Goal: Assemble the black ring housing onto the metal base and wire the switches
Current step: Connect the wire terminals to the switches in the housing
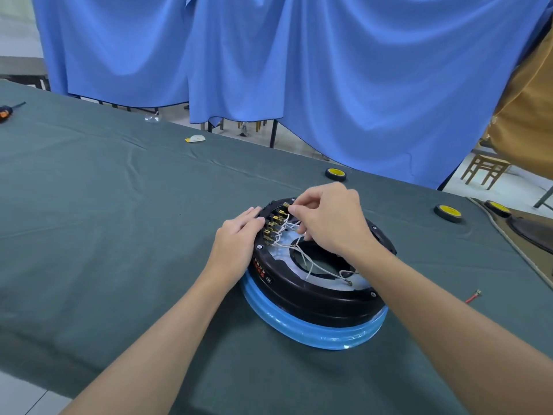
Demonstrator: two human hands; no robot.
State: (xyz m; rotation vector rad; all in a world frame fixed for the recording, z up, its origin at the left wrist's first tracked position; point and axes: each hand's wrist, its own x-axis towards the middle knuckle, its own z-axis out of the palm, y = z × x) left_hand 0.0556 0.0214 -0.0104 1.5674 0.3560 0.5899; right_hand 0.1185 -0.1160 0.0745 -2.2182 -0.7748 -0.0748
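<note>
Black ring housing (314, 298) already sat on the blue-wrapped base (299, 332). Left hand (236, 235), fingers straight, steadied its rim; right hand (329, 220) fingers pinched a white wire (286, 220) at the switches (273, 227), wiring seemingly unfinished.

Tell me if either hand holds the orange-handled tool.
No; the orange-handled tool lies on the cloth, far from the left hand and right hand.

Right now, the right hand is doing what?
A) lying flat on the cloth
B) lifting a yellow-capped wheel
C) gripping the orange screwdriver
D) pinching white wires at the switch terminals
D: the right hand pinches the white wires beside the brass switch terminals inside the black ring housing; the left hand rests on its rim.
</note>
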